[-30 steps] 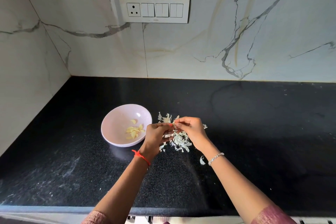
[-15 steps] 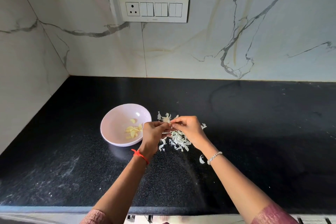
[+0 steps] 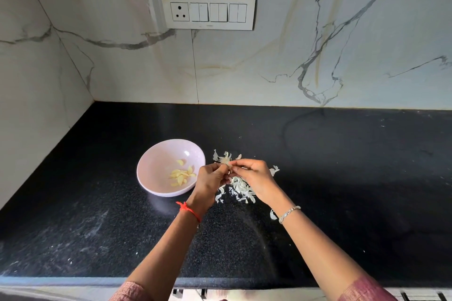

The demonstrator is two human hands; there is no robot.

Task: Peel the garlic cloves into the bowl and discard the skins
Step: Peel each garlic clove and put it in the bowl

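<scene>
Garlic clove (image 3: 229, 166): I see it held between the fingertips of both hands, above the far part of the skins (image 3: 241, 188) and just right of the bowl (image 3: 156, 161). It is very small in my view, so I cannot tell how much skin is on it. The left hand (image 3: 209, 179) pinches it with curled fingers from the left, and the right hand (image 3: 254, 177) pinches it the same way from the right. The left hand is near the right rim of the bowl but apart from it.

Peeled cloves (image 3: 182, 174) lie in the right half of the bowl. The skins lie on the counter (image 3: 354, 178) under the hands, and a lone skin (image 3: 272, 214) lies by the right wrist. A wide stretch of counter runs right of the hands. Left of the bowl the counter meets the side wall (image 3: 36, 105). Its front edge (image 3: 61, 280) passes under both forearms.
</scene>
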